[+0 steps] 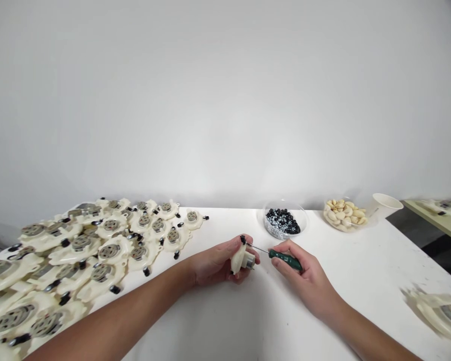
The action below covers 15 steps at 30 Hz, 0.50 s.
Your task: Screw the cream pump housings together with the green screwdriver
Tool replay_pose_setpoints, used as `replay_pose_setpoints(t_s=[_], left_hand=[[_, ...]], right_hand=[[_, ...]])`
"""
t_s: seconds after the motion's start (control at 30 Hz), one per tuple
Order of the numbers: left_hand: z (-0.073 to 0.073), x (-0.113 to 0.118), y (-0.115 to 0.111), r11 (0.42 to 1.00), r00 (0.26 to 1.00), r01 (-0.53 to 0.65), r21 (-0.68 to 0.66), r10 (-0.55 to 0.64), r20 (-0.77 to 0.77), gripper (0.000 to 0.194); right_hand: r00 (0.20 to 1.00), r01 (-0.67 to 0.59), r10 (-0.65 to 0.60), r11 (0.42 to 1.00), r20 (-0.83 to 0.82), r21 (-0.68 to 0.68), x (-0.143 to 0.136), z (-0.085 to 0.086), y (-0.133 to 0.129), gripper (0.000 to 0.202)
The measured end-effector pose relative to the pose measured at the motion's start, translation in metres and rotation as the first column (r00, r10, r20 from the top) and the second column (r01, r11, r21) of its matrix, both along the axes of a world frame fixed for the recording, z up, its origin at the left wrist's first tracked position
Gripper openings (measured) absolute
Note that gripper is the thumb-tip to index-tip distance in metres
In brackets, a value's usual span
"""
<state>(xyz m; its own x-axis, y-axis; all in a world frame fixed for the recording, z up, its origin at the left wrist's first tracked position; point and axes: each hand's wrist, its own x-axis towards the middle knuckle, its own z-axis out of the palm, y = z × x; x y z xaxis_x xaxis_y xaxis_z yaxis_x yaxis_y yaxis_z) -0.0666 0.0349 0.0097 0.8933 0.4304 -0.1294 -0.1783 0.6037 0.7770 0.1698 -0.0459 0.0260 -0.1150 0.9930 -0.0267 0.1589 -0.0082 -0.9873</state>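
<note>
Near the middle of the table, my left hand (222, 263) is closed around a cream plastic motor housing (237, 259), held upright on edge with its metal motor (249, 260) facing right. A small black part (242, 239) sits at the top of the housing by my left thumb. My right hand (304, 273) grips the green handle (285, 259) of a screwdriver. Its thin shaft (258, 248) points left, and the tip reaches the housing near the black part. Whether the tip touches is too small to tell.
Many similar motor housings (110, 250) with black parts are piled on the left. At the back stand a clear bowl of small black pieces (281, 220), a bowl of cream pieces (344, 215) and a white cup (387, 201). Another housing (439, 311) lies at right.
</note>
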Motion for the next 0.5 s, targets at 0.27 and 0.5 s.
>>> replay_pose_setpoints(t_s=[0.27, 0.5], left_hand=[[0.0002, 0.0019, 0.0003, 0.999, 0.999, -0.042, -0.011, 0.041, -0.030, 0.043], [0.0022, 0.0032, -0.0007, 0.994, 0.989, -0.101, -0.049, 0.095, -0.118, 0.046]], right_hand=[[0.999, 0.002, -0.001, 1.000, 0.049, -0.003, -0.0019, -0.0023, -0.0026, 0.029], [0.989, -0.037, 0.021, 0.993, 0.147, 0.110, 0.0025, 0.0006, 0.0021, 0.026]])
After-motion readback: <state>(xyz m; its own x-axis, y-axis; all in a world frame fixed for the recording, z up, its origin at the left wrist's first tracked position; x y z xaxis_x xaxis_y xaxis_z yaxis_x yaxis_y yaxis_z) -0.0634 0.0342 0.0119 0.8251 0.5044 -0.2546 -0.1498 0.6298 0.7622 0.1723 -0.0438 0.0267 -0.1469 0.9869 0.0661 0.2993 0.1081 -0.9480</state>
